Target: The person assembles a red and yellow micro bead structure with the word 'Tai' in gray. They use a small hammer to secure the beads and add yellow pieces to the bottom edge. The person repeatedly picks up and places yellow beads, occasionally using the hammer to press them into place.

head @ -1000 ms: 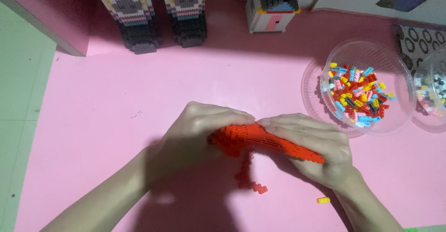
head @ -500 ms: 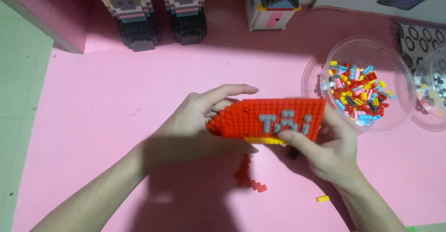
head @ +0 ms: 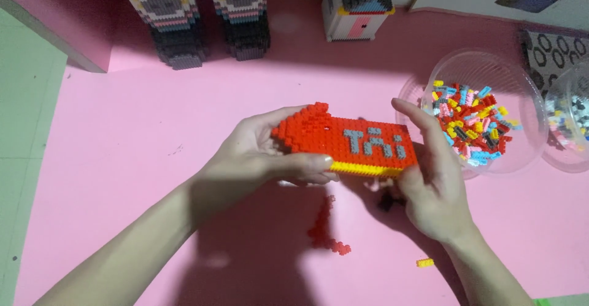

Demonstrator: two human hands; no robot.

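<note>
Two bare hands are holding a red brick-built panel [head: 343,141] just above a pink tabletop [head: 123,159], the left hand [head: 261,153] closing around its pointed end with the thumb pressing along the yellow bottom strip [head: 362,170], the right hand [head: 432,183] gripping the square end, fingers reaching up behind it. The panel is looking largely assembled: its red face is filling out solidly, with grey brick shapes [head: 375,143] set into it. Loose pieces are still waiting, judging by a short red brick strip [head: 325,229] and a stray yellow brick [head: 424,262] lying on the table below, and by a clear plastic bowl of mixed coloured bricks [head: 469,125] sitting just beside the right hand. Finished brick models [head: 196,11] are standing at the far edge
</note>
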